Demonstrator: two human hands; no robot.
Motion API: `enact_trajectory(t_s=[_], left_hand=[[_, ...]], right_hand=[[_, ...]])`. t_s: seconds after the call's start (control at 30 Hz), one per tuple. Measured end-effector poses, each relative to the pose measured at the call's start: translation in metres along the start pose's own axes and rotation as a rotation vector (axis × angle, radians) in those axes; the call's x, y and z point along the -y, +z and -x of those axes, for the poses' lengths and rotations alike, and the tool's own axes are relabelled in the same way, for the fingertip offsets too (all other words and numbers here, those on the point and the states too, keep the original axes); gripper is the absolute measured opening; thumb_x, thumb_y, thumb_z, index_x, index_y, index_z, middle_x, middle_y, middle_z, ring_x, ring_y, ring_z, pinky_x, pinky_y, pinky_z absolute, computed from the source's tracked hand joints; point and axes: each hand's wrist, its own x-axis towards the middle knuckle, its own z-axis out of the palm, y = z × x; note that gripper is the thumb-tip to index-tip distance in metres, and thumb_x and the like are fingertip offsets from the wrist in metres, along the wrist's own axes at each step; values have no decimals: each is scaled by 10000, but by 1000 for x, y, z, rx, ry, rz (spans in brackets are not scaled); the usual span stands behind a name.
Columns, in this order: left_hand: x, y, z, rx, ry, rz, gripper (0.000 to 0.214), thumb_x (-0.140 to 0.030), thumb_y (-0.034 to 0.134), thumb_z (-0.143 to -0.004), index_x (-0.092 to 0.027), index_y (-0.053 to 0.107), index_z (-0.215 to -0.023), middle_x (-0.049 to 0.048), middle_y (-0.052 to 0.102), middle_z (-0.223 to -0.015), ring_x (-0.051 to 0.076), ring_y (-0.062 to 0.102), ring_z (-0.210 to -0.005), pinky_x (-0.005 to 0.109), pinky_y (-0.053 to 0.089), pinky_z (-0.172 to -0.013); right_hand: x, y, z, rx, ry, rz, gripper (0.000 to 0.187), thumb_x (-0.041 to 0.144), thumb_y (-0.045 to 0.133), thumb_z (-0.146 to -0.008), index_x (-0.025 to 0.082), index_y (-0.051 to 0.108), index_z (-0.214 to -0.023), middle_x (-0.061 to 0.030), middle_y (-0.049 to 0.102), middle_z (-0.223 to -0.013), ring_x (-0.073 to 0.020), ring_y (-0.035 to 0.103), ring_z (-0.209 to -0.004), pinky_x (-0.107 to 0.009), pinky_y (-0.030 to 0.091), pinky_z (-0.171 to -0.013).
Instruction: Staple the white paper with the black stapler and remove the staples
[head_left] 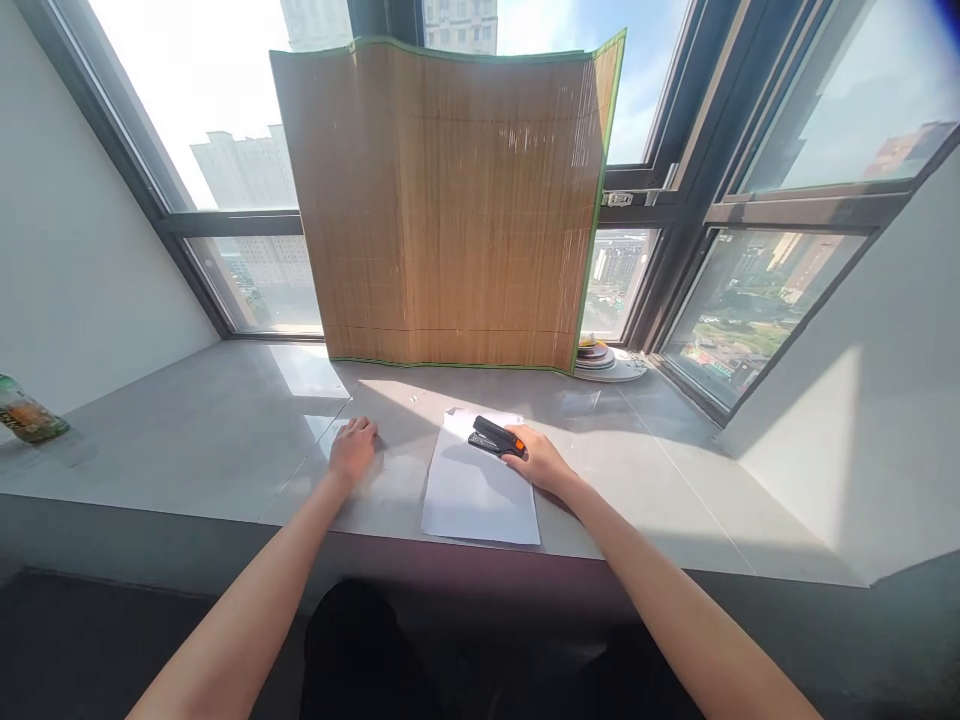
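My right hand point(543, 460) is closed around the rear end of a black stapler point(496, 438) with an orange patch. The stapler's front points left, over the upper part of a stack of white paper point(480, 497). This paper lies on the grey stone window sill point(645, 505), close to its front edge. Left of the paper, my left hand point(354, 452) rests on the sill with its fingers curled in, apart from paper and stapler. No object shows in those fingers.
A tan bamboo mat point(450, 210) with green edging stands against the window behind the paper. Beside its lower right corner are stacked plates point(604, 360). A green and orange package point(30, 412) lies at the far left. Walls rise on both sides.
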Motion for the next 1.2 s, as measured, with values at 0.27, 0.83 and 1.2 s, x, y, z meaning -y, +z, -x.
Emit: enact_trajectory(t_s=[0.27, 0.83, 1.2], left_hand=[[-84, 13, 29, 106, 333, 157, 457, -479, 507, -1049, -306, 632, -1453, 89, 588, -1552, 331, 490, -1424, 539, 372, -1186], [-90, 12, 24, 129, 283, 121, 423, -546, 570, -989, -290, 657, -1314, 121, 625, -1352, 353, 499, -1344, 554, 360, -1135], [-82, 13, 18, 131, 214, 256, 390, -437, 590, -969, -342, 709, -1328, 66, 654, -1404, 330, 509, -1376, 505, 364, -1161]], right_hand=[[3, -8, -2, 4, 7, -24, 423, 260, 746, -848, 237, 712, -1270, -86, 735, -1253, -288, 660, -1147, -432, 491, -1034], [-11, -29, 5, 23, -28, -132, 459, 252, 725, -841, 273, 732, -1299, -62, 749, -1235, -278, 664, -1153, -433, 479, -1071], [-33, -31, -2, -240, 102, -183, 305, 438, 530, -936, 228, 738, -1012, -69, 739, -1080, -233, 623, -951, -402, 505, -930]])
